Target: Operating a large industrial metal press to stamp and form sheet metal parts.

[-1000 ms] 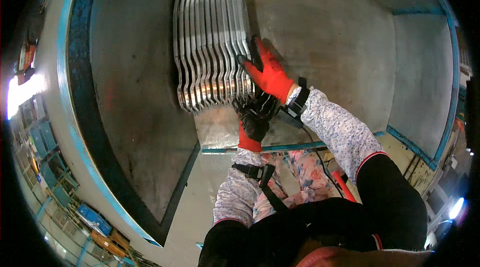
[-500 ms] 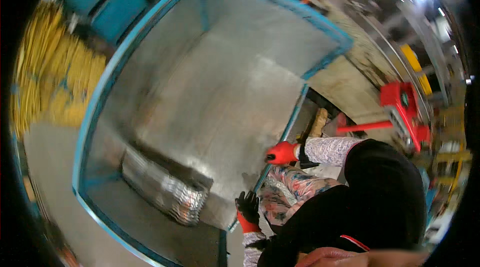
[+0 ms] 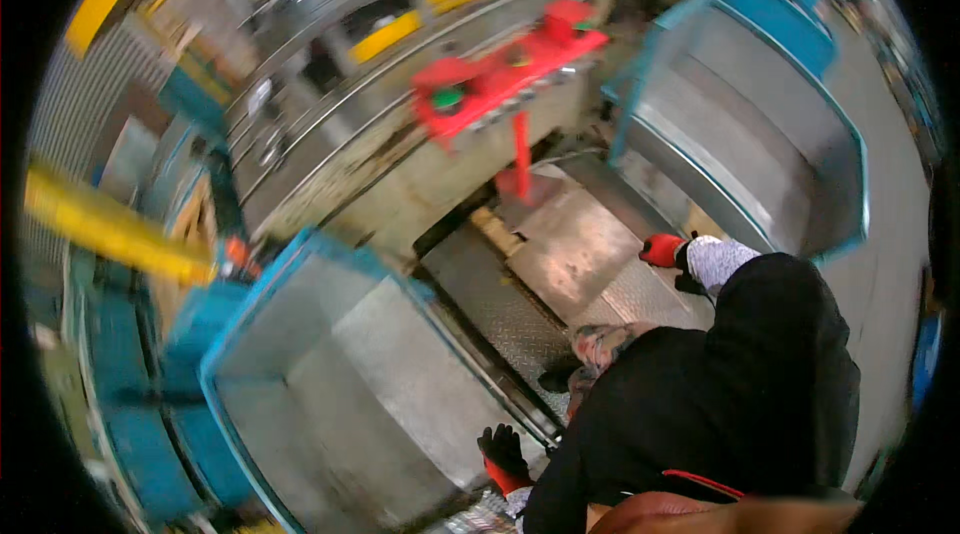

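Note:
My left hand [image 3: 505, 456], in a red glove with black palm and fingers, is open with its fingers spread. It hangs over the near edge of a large blue-rimmed metal bin [image 3: 330, 404] and appears to hold nothing. My right hand [image 3: 663, 250], in the same kind of glove, is curled closed with its back showing, and nothing can be seen in it. It is beside a bare metal plate [image 3: 575, 244] and near the low side of a second blue-rimmed bin [image 3: 690, 179]. Part of a shiny ridged metal piece [image 3: 485, 517] shows just below my left hand.
A red control stand [image 3: 510, 74] with a green button rises ahead, before a machine with metal rails [image 3: 330, 144]. A yellow bar [image 3: 115, 224] crosses the left. Under me is a patterned metal step [image 3: 500, 279]. Blue bins [image 3: 140, 454] stand far left; grey floor [image 3: 885, 334] lies right.
My view has swung right. The bin that filled the middle is now at the lower left, and the red stand and second bin are in view. My right hand is away from the first bin's edge.

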